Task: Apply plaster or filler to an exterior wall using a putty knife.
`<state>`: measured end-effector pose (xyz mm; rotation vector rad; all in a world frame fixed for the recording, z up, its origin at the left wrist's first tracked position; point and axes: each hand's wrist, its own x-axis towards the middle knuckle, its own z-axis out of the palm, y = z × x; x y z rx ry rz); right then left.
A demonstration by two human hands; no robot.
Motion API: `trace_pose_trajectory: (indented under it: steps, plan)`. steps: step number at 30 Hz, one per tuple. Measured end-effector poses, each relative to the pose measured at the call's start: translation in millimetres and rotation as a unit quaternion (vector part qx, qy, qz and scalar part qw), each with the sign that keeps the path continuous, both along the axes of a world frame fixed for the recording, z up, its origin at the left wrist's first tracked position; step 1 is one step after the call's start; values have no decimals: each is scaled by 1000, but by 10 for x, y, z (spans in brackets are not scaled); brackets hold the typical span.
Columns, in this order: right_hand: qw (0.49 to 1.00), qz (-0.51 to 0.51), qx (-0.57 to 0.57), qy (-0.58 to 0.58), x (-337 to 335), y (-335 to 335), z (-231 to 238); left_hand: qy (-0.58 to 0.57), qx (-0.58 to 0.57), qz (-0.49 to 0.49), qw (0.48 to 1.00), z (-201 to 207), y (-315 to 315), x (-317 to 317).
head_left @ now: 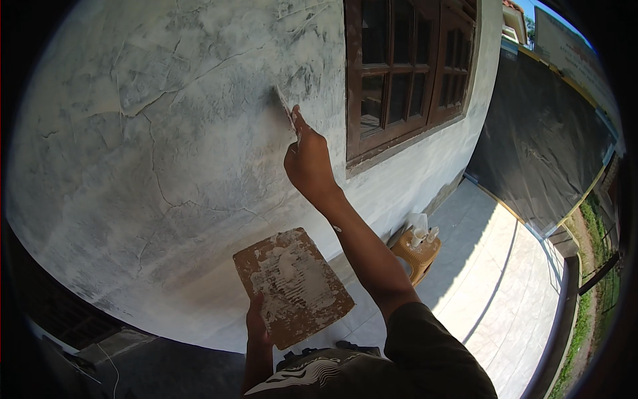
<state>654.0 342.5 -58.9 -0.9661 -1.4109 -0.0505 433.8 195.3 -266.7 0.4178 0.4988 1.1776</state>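
Observation:
My right hand (310, 161) is raised against the wall and closed round a putty knife (284, 104), its index finger stretched along the tool. The blade appears edge-on at the wall (219, 126), which is patchy grey and white with thin branching cracks. Lower down, my left hand (258, 320) grips the left edge of a brown rectangular board (340, 306). Whitish putty (287, 266) is smeared over the board's middle in ridged streaks. Most of the left hand's fingers are hidden beneath the board.
A brown wooden window (355, 106) with small panes is set in the wall to the right. Below it, a tan plastic stool (421, 256) carries clear plastic items. Pale tiled floor (512, 299) stretches right toward a black sheet (545, 126) on a frame.

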Motion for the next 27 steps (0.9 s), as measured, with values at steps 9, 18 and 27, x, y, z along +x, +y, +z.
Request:
trace_pose_trajectory:
  steps: [9, 18, 27]
  plan:
    - [970, -157, 181, -39, 920, 812, 1000, 23, 10, 49, 999, 58, -132, 39]
    - [968, -76, 182, -158, 1064, 984, 482, -7, -12, 60, 998, 15, -114, 51]
    - [972, -41, 103, -205, 1012, 854, -323, -16, -1, 48, 999, 50, -58, 166]
